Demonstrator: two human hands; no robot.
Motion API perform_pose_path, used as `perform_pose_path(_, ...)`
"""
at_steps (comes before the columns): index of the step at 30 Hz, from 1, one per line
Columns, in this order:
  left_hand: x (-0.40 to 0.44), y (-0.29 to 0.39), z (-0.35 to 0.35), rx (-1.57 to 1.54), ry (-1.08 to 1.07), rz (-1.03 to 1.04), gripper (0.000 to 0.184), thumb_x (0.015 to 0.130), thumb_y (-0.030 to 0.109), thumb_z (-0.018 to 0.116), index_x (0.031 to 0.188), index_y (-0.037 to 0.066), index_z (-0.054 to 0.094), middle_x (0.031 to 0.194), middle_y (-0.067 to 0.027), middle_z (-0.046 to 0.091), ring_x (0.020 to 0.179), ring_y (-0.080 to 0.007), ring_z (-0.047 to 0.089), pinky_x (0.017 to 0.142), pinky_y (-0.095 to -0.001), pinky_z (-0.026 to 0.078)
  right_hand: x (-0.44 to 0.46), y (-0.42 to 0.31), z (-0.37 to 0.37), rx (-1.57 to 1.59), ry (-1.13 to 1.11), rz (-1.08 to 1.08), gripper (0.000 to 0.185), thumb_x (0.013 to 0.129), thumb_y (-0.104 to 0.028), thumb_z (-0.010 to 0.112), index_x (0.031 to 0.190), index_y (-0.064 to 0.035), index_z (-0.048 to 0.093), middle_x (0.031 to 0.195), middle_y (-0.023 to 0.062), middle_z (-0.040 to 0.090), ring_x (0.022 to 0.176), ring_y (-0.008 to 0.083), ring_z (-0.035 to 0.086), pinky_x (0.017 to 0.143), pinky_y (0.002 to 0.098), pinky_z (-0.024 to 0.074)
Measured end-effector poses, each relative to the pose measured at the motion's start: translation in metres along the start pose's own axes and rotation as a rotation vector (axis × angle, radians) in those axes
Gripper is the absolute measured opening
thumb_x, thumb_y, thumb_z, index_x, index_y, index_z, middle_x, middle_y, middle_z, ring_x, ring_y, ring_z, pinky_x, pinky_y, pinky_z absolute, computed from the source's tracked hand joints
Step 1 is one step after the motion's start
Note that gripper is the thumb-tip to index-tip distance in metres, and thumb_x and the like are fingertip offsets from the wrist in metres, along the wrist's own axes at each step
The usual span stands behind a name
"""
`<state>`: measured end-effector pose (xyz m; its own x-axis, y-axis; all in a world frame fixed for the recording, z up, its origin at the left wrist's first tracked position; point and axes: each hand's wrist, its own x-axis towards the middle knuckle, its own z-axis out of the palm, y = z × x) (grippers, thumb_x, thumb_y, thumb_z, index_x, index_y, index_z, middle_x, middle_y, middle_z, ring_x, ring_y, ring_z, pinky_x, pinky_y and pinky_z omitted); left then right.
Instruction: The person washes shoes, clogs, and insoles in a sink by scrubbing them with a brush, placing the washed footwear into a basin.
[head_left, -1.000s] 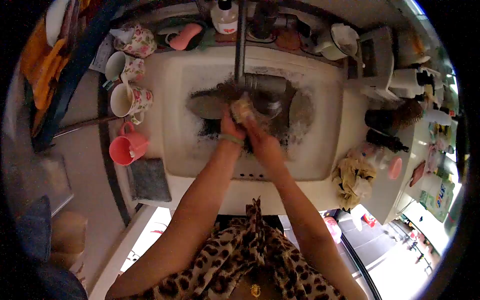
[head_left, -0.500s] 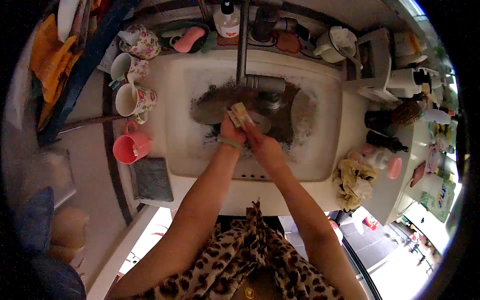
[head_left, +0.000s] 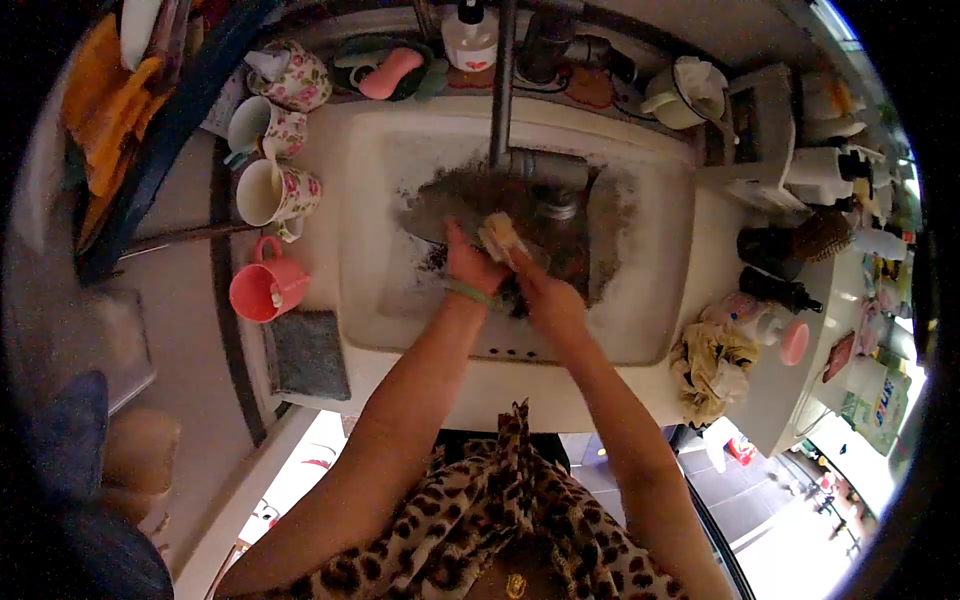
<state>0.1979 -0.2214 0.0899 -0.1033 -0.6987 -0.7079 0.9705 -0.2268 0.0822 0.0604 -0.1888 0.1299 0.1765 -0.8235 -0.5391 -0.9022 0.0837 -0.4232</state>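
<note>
My right hand (head_left: 550, 298) is closed round the handle of a small scrub brush (head_left: 502, 236) with a pale bristled head. That head is over the dark mass in the white sink (head_left: 380, 310), just right of my left hand (head_left: 473, 265). My left hand, a green band at its wrist, reaches into the basin against a dark, wet item (head_left: 430, 205) with a greyish rounded part. Its fingers are partly hidden, and what they grip does not show clearly. A dark faucet (head_left: 545, 170) hangs over the basin behind both hands.
Along the left rim stand floral mugs (head_left: 268, 193), a pink mug (head_left: 268, 290) and a grey cloth (head_left: 310, 355). A soap dish with pink soap (head_left: 392, 73), a pump bottle (head_left: 470, 40) and a white enamel pot (head_left: 685, 95) line the back. A crumpled tan cloth (head_left: 713, 362) lies right.
The brush has moved slightly right and down with my right hand, and its head has turned. My left hand has shifted slightly, its thumb now more visible. The whole view has shifted a little.
</note>
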Motion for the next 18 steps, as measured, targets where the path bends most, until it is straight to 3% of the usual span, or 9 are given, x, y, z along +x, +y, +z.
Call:
perform_pose_path(2,-0.007,0.006,0.001,-0.055,-0.135,-0.044,0.061,0.090,0.063,0.037,0.123,0.015,0.052,0.117,-0.0099,0.058,0.106,-0.0331,0.055,0.094,-0.0526,0.044,-0.025,0.027,-0.030,-0.020,-0.010,0.047,0.031,0.093,-0.026,0.051,0.124,-0.0282,0.056,0.095,0.0148,0.066,0.084,0.0356,0.063,0.070,0.0427,0.0504)
perform_pose_path(5,-0.012,0.008,0.004,-0.098,-0.150,-0.105,0.058,0.091,0.059,0.038,0.120,0.012,0.053,0.115,-0.0094,0.059,0.104,-0.0326,0.056,0.093,-0.0515,0.045,-0.029,0.035,-0.058,0.040,0.034,0.067,0.033,0.093,-0.027,0.052,0.126,-0.0285,0.055,0.097,0.0151,0.066,0.086,0.0351,0.063,0.071,0.0409,0.0505)
perform_pose_path(8,0.000,0.001,-0.003,-0.058,-0.301,-0.106,0.070,0.091,0.064,0.034,0.134,0.010,0.042,0.131,-0.0133,0.048,0.122,-0.0309,0.044,0.103,-0.0494,0.033,-0.004,0.017,-0.046,0.194,0.149,-0.041,0.036,0.093,-0.030,0.051,0.129,-0.0280,0.052,0.098,0.0156,0.066,0.087,0.0359,0.063,0.072,0.0406,0.0505)
perform_pose_path(11,0.043,-0.010,-0.052,0.150,-0.035,0.017,0.070,0.089,0.060,0.043,0.134,0.007,0.042,0.130,-0.0128,0.049,0.120,-0.0308,0.047,0.098,-0.0491,0.037,0.018,-0.006,-0.030,0.168,0.090,-0.040,0.037,0.094,-0.033,0.050,0.130,-0.0271,0.051,0.098,0.0162,0.066,0.087,0.0370,0.063,0.072,0.0412,0.0505)
perform_pose_path(15,0.064,0.012,-0.051,0.769,0.147,-0.032,0.071,0.086,0.055,0.054,0.132,0.002,0.042,0.125,-0.0160,0.052,0.108,-0.0318,0.055,0.089,-0.0469,0.045,0.022,0.011,-0.047,-0.094,-0.091,0.116,0.036,0.095,-0.034,0.048,0.130,-0.0275,0.052,0.099,0.0185,0.064,0.088,0.0379,0.062,0.074,0.0410,0.0503)
perform_pose_path(18,0.086,0.017,-0.059,1.356,0.385,0.153,0.074,0.084,0.050,0.061,0.133,0.000,0.037,0.122,-0.0180,0.053,0.104,-0.0324,0.058,0.084,-0.0444,0.048,0.025,0.050,-0.024,-0.083,0.069,0.148,0.034,0.095,-0.035,0.048,0.127,-0.0270,0.054,0.098,0.0193,0.064,0.086,0.0386,0.062,0.072,0.0424,0.0505)
